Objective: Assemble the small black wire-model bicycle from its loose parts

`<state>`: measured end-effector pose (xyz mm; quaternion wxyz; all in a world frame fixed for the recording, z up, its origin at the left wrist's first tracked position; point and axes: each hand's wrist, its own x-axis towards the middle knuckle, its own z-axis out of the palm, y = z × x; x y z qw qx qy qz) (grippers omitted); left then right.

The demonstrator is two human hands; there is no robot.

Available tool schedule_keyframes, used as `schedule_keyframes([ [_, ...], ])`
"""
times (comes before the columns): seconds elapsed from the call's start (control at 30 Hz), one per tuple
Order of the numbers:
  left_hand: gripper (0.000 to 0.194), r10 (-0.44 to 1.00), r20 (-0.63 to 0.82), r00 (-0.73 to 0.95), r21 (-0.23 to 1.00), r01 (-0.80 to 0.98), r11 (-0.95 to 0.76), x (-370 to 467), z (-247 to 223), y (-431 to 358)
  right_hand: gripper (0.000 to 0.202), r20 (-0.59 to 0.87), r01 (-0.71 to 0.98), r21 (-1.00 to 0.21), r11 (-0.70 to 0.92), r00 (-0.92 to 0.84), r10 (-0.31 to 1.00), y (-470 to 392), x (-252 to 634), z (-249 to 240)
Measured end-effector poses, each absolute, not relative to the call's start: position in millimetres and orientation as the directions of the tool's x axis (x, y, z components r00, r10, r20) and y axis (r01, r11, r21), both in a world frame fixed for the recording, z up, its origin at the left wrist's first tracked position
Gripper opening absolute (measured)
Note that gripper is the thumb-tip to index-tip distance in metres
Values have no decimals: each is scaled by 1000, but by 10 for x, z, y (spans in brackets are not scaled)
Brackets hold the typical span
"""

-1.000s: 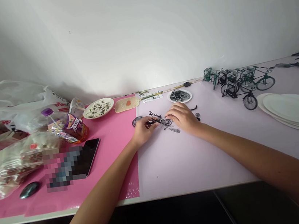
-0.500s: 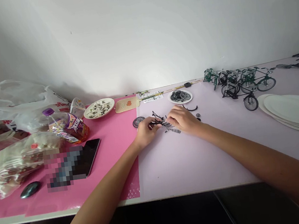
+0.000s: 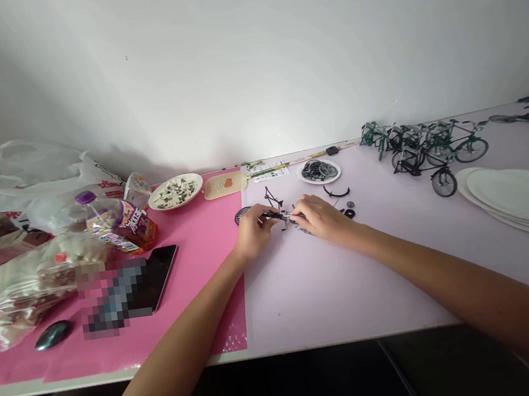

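My left hand (image 3: pixel 255 230) is closed in a pinch on a small black model bicycle part (image 3: pixel 274 215), partly covered by the fingers. Facing it, my right hand (image 3: pixel 323 217) pinches a thin silvery piece (image 3: pixel 287 215) that meets the black part; its exact kind is too small to tell. A thin black frame-like piece (image 3: pixel 271 196) shows just beyond my fingertips. By my left hand lies a spoked model wheel (image 3: pixel 241 216), half hidden. Past my right hand are a curved black strip (image 3: pixel 337 192) and small round black parts (image 3: pixel 350 213).
A plate of black bicycle parts (image 3: pixel 308 180) and a plate of light pieces (image 3: pixel 153 205) stand near the wall. Several model bicycles (image 3: pixel 470 148) and stacked white plates (image 3: pixel 517 194) are at right. A bottle (image 3: pixel 119 223), phone (image 3: pixel 163 270) and plastic bags (image 3: pixel 43 188) are at left.
My right hand has lowered slightly, and both hands have turned a little with the parts between them. More of the small round black parts beside my right hand now shows.
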<state>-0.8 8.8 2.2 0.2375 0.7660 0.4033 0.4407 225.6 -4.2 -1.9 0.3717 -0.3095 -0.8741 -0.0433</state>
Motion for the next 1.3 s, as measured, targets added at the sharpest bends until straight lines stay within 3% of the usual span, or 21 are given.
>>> schedule_keyframes([
  [0.37, 13, 805, 516, 293, 699, 399, -593, 53, 66, -1, 45, 689, 669, -204, 715, -421, 590, -47, 2259, -28],
  [0.47, 13, 807, 516, 288, 704, 394, -591, 53, 80, 0, 43, 680, 685, -233, 691, -393, 619, -95, 2241, -6],
  [0.63, 14, 818, 504, 278, 709, 408, -575, 8, 97, 47, 18, 623, 646, -345, 681, -385, 681, -171, 2223, 14],
  [0.73, 13, 823, 499, 270, 709, 418, -568, -20, 108, 69, 14, 572, 626, -400, 669, -400, 716, -169, 2231, -18],
  [1.17, 14, 784, 530, 324, 663, 417, -621, 15, 138, -8, 37, 589, 612, -397, 683, -401, 702, -143, 2228, 21],
  [1.3, 9, 779, 526, 341, 656, 420, -627, 24, 127, -8, 46, 529, 588, -506, 632, -367, 765, -144, 2221, 29],
])
